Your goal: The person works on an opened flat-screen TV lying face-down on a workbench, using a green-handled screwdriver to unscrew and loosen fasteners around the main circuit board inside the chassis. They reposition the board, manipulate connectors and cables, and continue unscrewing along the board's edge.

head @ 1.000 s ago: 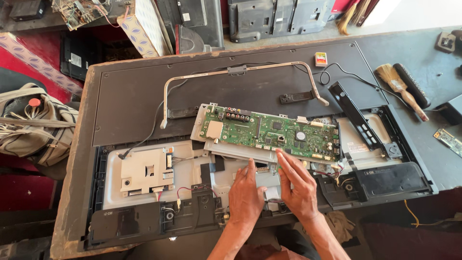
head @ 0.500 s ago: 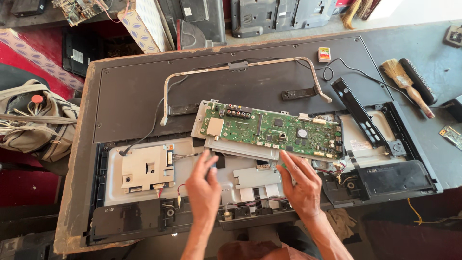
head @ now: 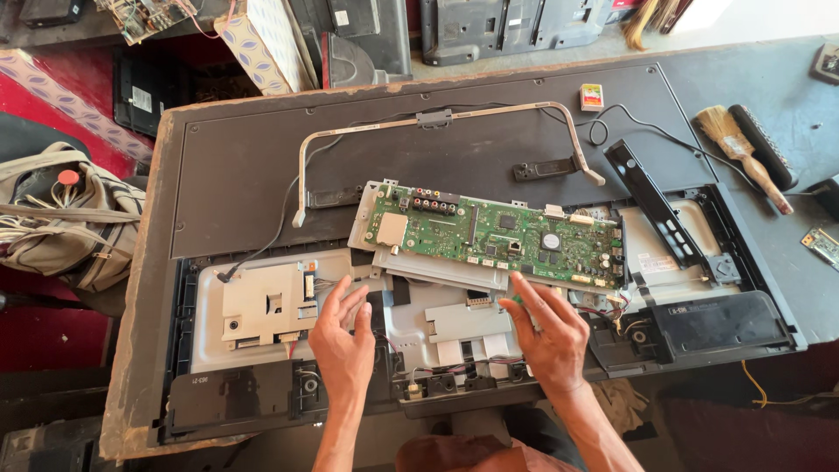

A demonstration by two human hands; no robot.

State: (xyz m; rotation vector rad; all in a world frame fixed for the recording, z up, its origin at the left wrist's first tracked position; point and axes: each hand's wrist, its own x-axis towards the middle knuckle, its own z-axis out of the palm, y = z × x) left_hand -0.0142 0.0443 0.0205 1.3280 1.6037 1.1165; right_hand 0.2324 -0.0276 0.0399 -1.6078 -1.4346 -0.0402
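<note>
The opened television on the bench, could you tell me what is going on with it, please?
A person has a flat television lying face down with its back off. Both hands, left and right, hover open over the metal chassis just below the green circuit board, holding nothing. A brush lies off to the right.

Small red-yellow box [head: 592,96] on panel's far edge

Open hands: left hand [head: 343,345], right hand [head: 549,336] below green circuit board [head: 494,238]
</note>
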